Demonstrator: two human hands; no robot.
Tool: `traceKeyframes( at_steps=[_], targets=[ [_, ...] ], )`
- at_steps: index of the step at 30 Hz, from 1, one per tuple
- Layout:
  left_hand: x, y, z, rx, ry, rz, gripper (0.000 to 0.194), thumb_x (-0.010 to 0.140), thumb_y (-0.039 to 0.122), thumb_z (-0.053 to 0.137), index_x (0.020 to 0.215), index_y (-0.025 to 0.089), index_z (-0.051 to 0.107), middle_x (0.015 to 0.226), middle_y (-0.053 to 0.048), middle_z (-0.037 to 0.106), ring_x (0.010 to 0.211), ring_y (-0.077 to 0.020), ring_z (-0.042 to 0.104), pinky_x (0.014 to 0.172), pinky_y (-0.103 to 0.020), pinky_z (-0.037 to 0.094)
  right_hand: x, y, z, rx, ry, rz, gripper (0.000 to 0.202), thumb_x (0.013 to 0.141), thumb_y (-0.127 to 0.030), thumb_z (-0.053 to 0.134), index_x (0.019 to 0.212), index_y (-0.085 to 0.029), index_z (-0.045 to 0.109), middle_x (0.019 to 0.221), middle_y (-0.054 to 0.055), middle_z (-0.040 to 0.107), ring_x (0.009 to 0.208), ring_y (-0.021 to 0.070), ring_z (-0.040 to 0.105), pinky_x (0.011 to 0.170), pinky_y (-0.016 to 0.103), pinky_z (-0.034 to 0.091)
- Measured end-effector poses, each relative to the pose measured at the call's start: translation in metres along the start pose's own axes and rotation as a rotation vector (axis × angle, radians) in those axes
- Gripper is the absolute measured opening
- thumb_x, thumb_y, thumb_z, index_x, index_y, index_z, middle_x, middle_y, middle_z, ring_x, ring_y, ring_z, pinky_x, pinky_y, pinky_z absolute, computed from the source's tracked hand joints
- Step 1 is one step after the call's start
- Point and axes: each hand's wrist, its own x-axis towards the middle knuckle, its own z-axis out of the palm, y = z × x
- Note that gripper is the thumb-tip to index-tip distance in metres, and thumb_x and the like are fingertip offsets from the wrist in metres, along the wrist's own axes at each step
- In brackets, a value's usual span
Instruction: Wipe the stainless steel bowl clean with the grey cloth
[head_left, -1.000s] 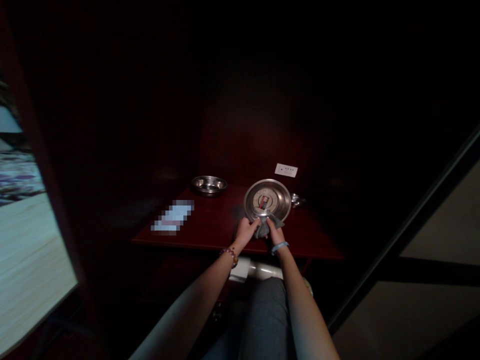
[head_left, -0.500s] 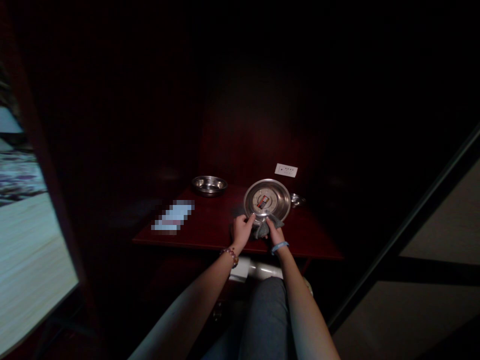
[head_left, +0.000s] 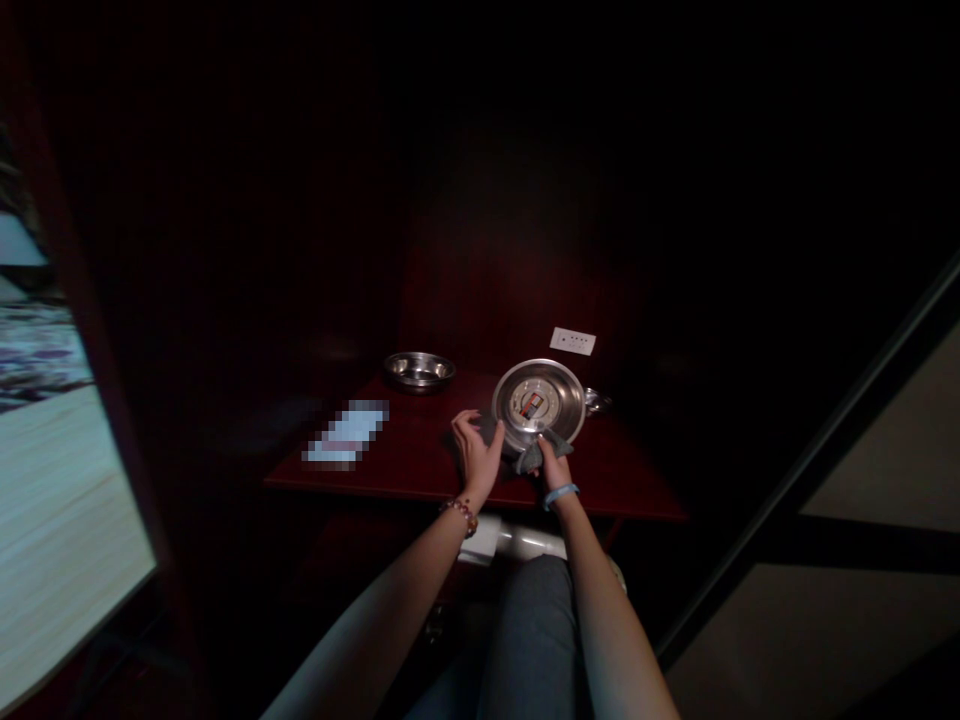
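Observation:
A shiny metal bowl (head_left: 570,405) is tilted up above the desk, its inside with a round label facing me. My right hand (head_left: 553,462) pinches its near rim through a grey cloth (head_left: 531,459), thumb on the inner side. At the bowl's left edge is my left hand (head_left: 478,455), fingers apart and the thumb close to the rim; whether the thumb touches cannot be made out. A second metal bowl (head_left: 419,372) sits upright at the back left of the desk. Behind the tilted bowl, a smaller metal bowl (head_left: 598,402) is partly hidden.
The dark red desk (head_left: 420,465) has a blurred-out flat pale item (head_left: 347,435) on its left side. A white socket plate (head_left: 573,341) is on the back wall. Below the desk edge are a white box-like thing (head_left: 481,540) and my knee (head_left: 536,620).
My left hand has let go of the bowl's near rim and spread its fingers, shifting slightly left. The bowl has moved a little right in my right hand.

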Motion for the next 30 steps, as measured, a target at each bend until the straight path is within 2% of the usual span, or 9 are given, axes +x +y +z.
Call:
traceKeyframes(
  at_steps=[2, 5, 10, 14, 17, 20, 24, 28, 30],
  targets=[
    [-0.001, 0.002, 0.0, -0.055, -0.016, 0.066, 0.041, 0.079, 0.019, 0.056, 0.118, 0.018, 0.043, 0.132, -0.014, 0.042, 0.117, -0.0224, 0.048, 0.101, -0.039, 0.042, 0.001, 0.0, -0.001, 0.013, 0.031, 0.002, 0.04, 0.068, -0.061, 0.068, 0.074, -0.023, 0.057, 0.048, -0.005, 0.056, 0.038, 0.0116, 0.047, 0.036, 0.024, 0.034],
    [-0.002, 0.004, 0.001, -0.09, -0.131, 0.125, 0.055, 0.074, 0.005, 0.046, 0.126, 0.018, 0.04, 0.147, -0.016, 0.025, 0.132, -0.0235, 0.039, 0.112, -0.042, 0.034, 0.001, 0.0, -0.002, 0.042, 0.079, -0.006, 0.04, 0.069, -0.058, 0.069, 0.08, -0.022, 0.058, 0.05, -0.006, 0.058, 0.038, 0.0112, 0.048, 0.036, 0.023, 0.035],
    [-0.008, 0.011, 0.0, 0.087, -0.322, 0.249, 0.069, 0.068, -0.001, 0.047, 0.132, 0.022, 0.048, 0.157, -0.01, 0.012, 0.145, -0.0295, 0.021, 0.119, -0.05, 0.023, 0.0, -0.001, -0.003, 0.06, 0.096, -0.017, 0.041, 0.07, -0.056, 0.069, 0.087, -0.02, 0.059, 0.053, -0.005, 0.06, 0.038, 0.011, 0.049, 0.036, 0.022, 0.036],
    [-0.012, 0.015, -0.003, 0.236, -0.401, 0.298, 0.057, 0.073, 0.001, 0.052, 0.123, 0.029, 0.062, 0.161, -0.003, 0.015, 0.148, -0.0321, 0.012, 0.118, -0.056, 0.021, -0.003, -0.002, -0.002, 0.013, 0.074, -0.015, 0.037, 0.07, -0.057, 0.068, 0.077, -0.022, 0.059, 0.049, -0.005, 0.057, 0.037, 0.0114, 0.048, 0.035, 0.023, 0.035],
    [-0.014, 0.017, -0.005, 0.32, -0.402, 0.32, 0.052, 0.075, 0.004, 0.057, 0.118, 0.032, 0.066, 0.163, 0.0, 0.016, 0.15, -0.0339, 0.001, 0.117, -0.065, 0.007, -0.006, -0.005, -0.001, -0.062, 0.023, -0.017, 0.038, 0.069, -0.058, 0.068, 0.066, -0.023, 0.055, 0.041, -0.006, 0.051, 0.032, 0.0107, 0.042, 0.034, 0.023, 0.031],
    [-0.014, 0.019, -0.007, 0.366, -0.43, 0.358, 0.046, 0.076, 0.007, 0.06, 0.114, 0.033, 0.069, 0.162, 0.001, 0.019, 0.15, -0.0359, -0.007, 0.113, -0.072, -0.006, -0.01, -0.008, 0.001, -0.086, 0.022, -0.02, 0.038, 0.066, -0.059, 0.068, 0.066, -0.023, 0.055, 0.041, -0.006, 0.052, 0.032, 0.0106, 0.041, 0.034, 0.023, 0.029],
    [-0.013, 0.021, -0.008, 0.337, -0.471, 0.379, 0.038, 0.079, 0.012, 0.06, 0.11, 0.029, 0.072, 0.161, 0.001, 0.025, 0.148, -0.0331, -0.018, 0.113, -0.07, -0.009, -0.012, -0.011, 0.003, -0.077, 0.048, -0.033, 0.038, 0.064, -0.058, 0.069, 0.068, -0.022, 0.056, 0.045, -0.006, 0.054, 0.035, 0.0109, 0.043, 0.035, 0.023, 0.028],
    [-0.012, 0.019, -0.007, 0.313, -0.474, 0.397, 0.033, 0.081, 0.012, 0.057, 0.104, 0.029, 0.075, 0.161, 0.003, 0.025, 0.145, -0.0292, -0.029, 0.112, -0.067, -0.015, -0.012, -0.011, 0.002, -0.074, -0.035, -0.039, 0.043, 0.068, -0.064, 0.065, 0.067, -0.022, 0.056, 0.042, -0.006, 0.051, 0.034, 0.0103, 0.042, 0.036, 0.023, 0.031],
    [-0.011, 0.017, -0.005, 0.312, -0.502, 0.42, 0.03, 0.082, 0.012, 0.055, 0.097, 0.028, 0.076, 0.16, 0.003, 0.027, 0.145, -0.0287, -0.029, 0.111, -0.068, -0.016, -0.012, -0.012, 0.002, -0.043, -0.04, -0.041, 0.046, 0.07, -0.067, 0.063, 0.069, -0.022, 0.056, 0.042, -0.006, 0.051, 0.033, 0.01, 0.043, 0.036, 0.022, 0.032]
  ],
)
